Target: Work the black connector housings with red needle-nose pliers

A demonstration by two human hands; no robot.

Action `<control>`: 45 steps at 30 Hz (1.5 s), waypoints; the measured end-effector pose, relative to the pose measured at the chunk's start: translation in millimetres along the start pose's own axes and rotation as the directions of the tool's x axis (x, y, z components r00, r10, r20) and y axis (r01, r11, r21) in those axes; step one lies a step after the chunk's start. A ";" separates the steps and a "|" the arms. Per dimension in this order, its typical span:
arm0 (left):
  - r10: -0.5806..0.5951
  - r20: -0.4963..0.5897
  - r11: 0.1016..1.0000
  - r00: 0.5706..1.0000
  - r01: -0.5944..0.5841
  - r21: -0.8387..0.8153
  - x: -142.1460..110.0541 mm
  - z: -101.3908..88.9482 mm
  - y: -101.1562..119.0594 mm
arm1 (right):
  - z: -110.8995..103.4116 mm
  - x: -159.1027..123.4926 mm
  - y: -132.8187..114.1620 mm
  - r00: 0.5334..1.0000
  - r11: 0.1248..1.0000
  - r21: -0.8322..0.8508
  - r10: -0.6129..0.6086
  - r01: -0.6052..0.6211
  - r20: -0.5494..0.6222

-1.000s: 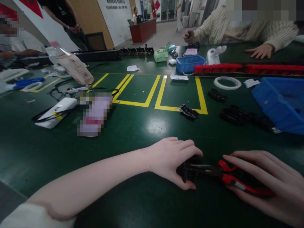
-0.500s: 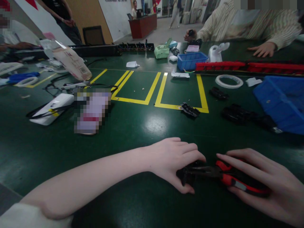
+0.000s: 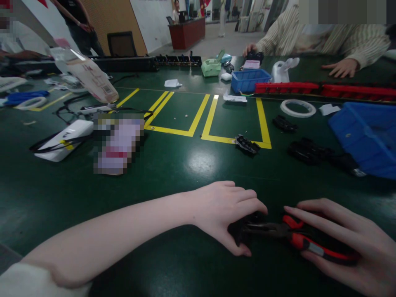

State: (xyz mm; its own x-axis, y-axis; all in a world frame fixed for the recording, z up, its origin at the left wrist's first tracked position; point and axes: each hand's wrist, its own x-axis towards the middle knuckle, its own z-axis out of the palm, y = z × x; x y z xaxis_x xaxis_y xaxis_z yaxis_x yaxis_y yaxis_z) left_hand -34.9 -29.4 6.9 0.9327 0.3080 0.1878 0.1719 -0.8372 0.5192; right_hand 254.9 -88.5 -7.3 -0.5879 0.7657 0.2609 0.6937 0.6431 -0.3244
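Observation:
Thumb and fingers of my left hand (image 3: 227, 210) are wrapped round a small black plastic part (image 3: 239, 231), low over the green table (image 3: 154, 247). Much of that part is hidden beneath the palm and fingers. From the right, my right hand (image 3: 349, 235) grips a pair of needle-nose pliers (image 3: 297, 233) with red and black handles. The dark jaws reach to the black part and appear to touch it; whether they bite on it I cannot tell. Further up, a black slotted piece (image 3: 247, 144) lies across the yellow tape.
At the right are a blue bin (image 3: 365, 140), black parts (image 3: 309, 149) and a white tape roll (image 3: 298, 108). On the left lie a phone (image 3: 119, 144), a white box with cable (image 3: 64, 140) and a tilted bottle (image 3: 93, 80). Across the table sits a person in a striped sleeve (image 3: 275, 33).
The pliers and my right hand have shifted slightly right and down in view. My left hand stays round the black part. Across the table, the other person's hand has lowered onto a dark object.

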 end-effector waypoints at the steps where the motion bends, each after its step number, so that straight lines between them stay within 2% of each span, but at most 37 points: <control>1: 0.001 -0.006 1.000 1.000 -0.001 -0.004 -0.1 -0.1 -0.3 | 0.9 -1.2 0.8 1.000 1.000 0.000 -0.005 0.005 -0.010; 8: -0.029 -0.057 0.999 0.998 0.027 -0.025 -0.1 -0.2 0.7 | -0.7 -0.6 -0.2 0.998 0.999 -0.027 -0.031 0.029 -0.051; 13: -0.073 -0.089 0.993 0.993 0.064 -0.101 -0.7 -0.5 2.1 | -2.4 0.9 -4.5 0.995 0.999 -0.038 -0.035 0.032 -0.090; 22: -0.075 -0.113 0.989 0.991 0.059 -0.138 -1.6 -1.8 1.5 | -4.8 -2.4 -10.1 0.987 0.992 -0.088 0.079 -0.092 -0.136; 35: -0.076 -0.124 0.991 0.989 0.061 -0.117 -0.4 -1.3 1.4 | -1.5 -2.5 -8.0 0.991 0.997 -0.067 0.036 -0.044 -0.128; 41: -0.065 -0.123 0.992 0.990 0.051 -0.113 -0.1 -1.4 -0.1 | -1.4 -3.3 -6.9 0.988 0.991 -0.131 -0.027 0.008 -0.149; 45: -0.073 -0.130 0.993 0.989 0.059 -0.105 -0.7 -0.4 0.3 | 0.5 -4.3 -7.6 0.988 0.993 -0.119 0.004 -0.023 -0.153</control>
State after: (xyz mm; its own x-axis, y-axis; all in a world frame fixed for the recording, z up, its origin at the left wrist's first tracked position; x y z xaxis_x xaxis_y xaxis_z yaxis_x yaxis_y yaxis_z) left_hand -35.7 -29.7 7.1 0.8683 0.4246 0.2565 0.1929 -0.7654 0.6140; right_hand 251.9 -96.7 -6.4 -0.5141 0.7610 0.3957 0.7516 0.6220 -0.2197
